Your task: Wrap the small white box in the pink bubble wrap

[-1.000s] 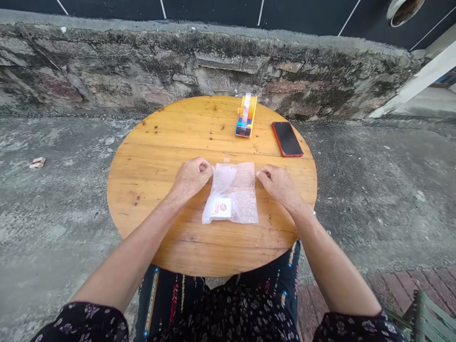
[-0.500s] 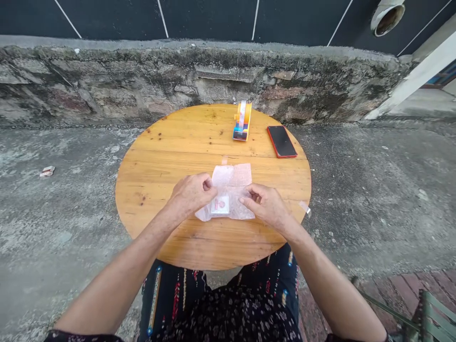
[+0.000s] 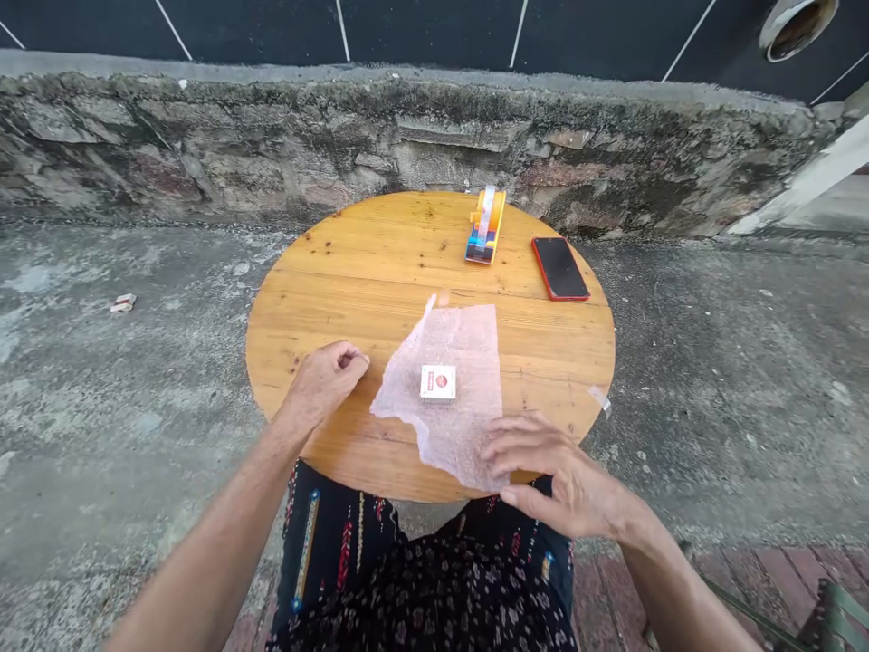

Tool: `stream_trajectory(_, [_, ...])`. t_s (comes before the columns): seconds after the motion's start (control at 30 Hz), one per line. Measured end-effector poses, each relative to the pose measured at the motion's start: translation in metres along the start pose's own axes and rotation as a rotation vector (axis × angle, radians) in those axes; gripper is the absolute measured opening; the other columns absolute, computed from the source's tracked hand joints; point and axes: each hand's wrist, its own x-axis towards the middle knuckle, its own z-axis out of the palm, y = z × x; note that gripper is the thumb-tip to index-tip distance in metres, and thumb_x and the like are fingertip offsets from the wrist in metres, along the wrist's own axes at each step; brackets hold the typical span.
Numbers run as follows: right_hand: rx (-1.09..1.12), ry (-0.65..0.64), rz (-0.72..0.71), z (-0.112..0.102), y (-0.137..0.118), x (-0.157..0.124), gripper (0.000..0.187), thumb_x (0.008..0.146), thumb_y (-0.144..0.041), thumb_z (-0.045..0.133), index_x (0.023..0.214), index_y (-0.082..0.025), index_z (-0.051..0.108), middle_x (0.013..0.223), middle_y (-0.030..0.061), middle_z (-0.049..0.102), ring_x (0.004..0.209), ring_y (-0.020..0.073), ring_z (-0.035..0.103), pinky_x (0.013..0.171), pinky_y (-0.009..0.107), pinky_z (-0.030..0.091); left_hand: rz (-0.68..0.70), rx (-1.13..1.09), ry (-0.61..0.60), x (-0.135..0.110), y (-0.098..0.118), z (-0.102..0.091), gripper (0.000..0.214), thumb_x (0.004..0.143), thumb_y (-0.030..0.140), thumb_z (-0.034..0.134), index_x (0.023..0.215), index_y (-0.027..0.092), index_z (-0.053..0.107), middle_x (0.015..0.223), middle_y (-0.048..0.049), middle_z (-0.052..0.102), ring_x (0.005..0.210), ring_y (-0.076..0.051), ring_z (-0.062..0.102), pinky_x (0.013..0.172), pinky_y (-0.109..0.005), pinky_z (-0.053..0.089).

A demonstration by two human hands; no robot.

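Note:
A sheet of bubble wrap lies unfolded on the round wooden table. A small white box with a red mark sits on the middle of the sheet. My left hand rests on the table just left of the sheet, fingers curled in, nothing in them. My right hand is at the table's near edge, its fingers spread and lying on the sheet's near right corner.
An orange and blue tape dispenser and a red-edged phone lie at the table's far side. A strip of clear tape hangs off the right rim. Rough concrete ground and a low stone wall surround the table.
The bubble wrap was folded over the box with both hands pinching it. Now it is spread open toward me, the box uncovered. My left hand has let go and drawn left; my right moved near.

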Motion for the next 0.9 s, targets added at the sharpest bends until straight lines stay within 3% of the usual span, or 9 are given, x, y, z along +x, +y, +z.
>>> stream_trajectory(0.1, [-0.023, 0.074, 0.055, -0.002, 0.002, -0.001, 0.012, 0.088, -0.023, 0.057, 0.094, -0.026, 0.067, 0.096, 0.0023, 0.072, 0.103, 0.0217, 0.062, 0.096, 0.044, 0.042, 0.021, -0.089, -0.040, -0.002, 0.007, 0.001, 0.034, 0.079, 0.052, 0.053, 0.078, 0.020, 0.063, 0.073, -0.0019, 0.067, 0.067, -0.017, 0.059, 0.060, -0.026, 0.044])
stream_trajectory(0.2, [-0.075, 0.236, 0.174, -0.002, 0.010, 0.007, 0.011, 0.090, -0.024, 0.055, 0.094, -0.024, 0.065, 0.093, 0.0034, 0.070, 0.091, 0.0196, 0.064, 0.085, 0.038, 0.048, 0.063, -0.087, -0.106, -0.004, 0.018, 0.003, 0.037, 0.076, 0.054, 0.059, 0.090, 0.020, 0.064, 0.081, -0.0023, 0.068, 0.071, -0.018, 0.061, 0.064, -0.027, 0.045])
stream_trajectory(0.33, [-0.226, 0.380, 0.231, 0.005, 0.025, 0.027, 0.024, 0.083, -0.024, 0.062, 0.107, -0.023, 0.061, 0.112, 0.0069, 0.066, 0.106, 0.0233, 0.059, 0.094, 0.042, 0.045, 0.108, -0.016, -0.199, -0.005, 0.026, 0.006, 0.036, 0.074, 0.044, 0.061, 0.101, 0.021, 0.064, 0.080, -0.0017, 0.067, 0.067, -0.017, 0.061, 0.061, -0.027, 0.044])
stream_trajectory(0.47, [-0.401, 0.428, 0.288, 0.014, 0.040, 0.039, 0.037, 0.079, -0.024, 0.062, 0.116, -0.020, 0.058, 0.122, 0.0107, 0.061, 0.112, 0.0279, 0.055, 0.098, 0.046, 0.042, 0.117, -0.008, -0.194, -0.005, 0.016, 0.005, 0.029, 0.074, 0.036, 0.056, 0.097, 0.020, 0.063, 0.073, 0.0004, 0.065, 0.062, -0.016, 0.058, 0.058, -0.027, 0.042])
stream_trajectory(0.67, [-0.588, 0.499, 0.523, 0.012, 0.053, 0.051, 0.035, 0.085, -0.027, 0.052, 0.119, -0.016, 0.056, 0.103, 0.0131, 0.067, 0.094, 0.0287, 0.061, 0.083, 0.041, 0.045, 0.029, -0.012, -0.164, -0.003, 0.009, 0.002, 0.036, 0.072, 0.037, 0.054, 0.103, 0.020, 0.062, 0.069, 0.0008, 0.066, 0.063, -0.018, 0.061, 0.058, -0.027, 0.042])
stream_trajectory(0.9, [-0.515, 0.473, 0.623, 0.008, 0.054, 0.087, 0.041, 0.084, -0.016, 0.047, 0.125, -0.013, 0.052, 0.087, 0.0086, 0.069, 0.085, 0.0234, 0.064, 0.078, 0.033, 0.044, 0.105, 0.010, -0.070, 0.012, 0.018, 0.021, 0.040, 0.076, 0.034, 0.052, 0.113, 0.020, 0.060, 0.077, -0.0017, 0.068, 0.066, -0.019, 0.061, 0.060, -0.027, 0.042])
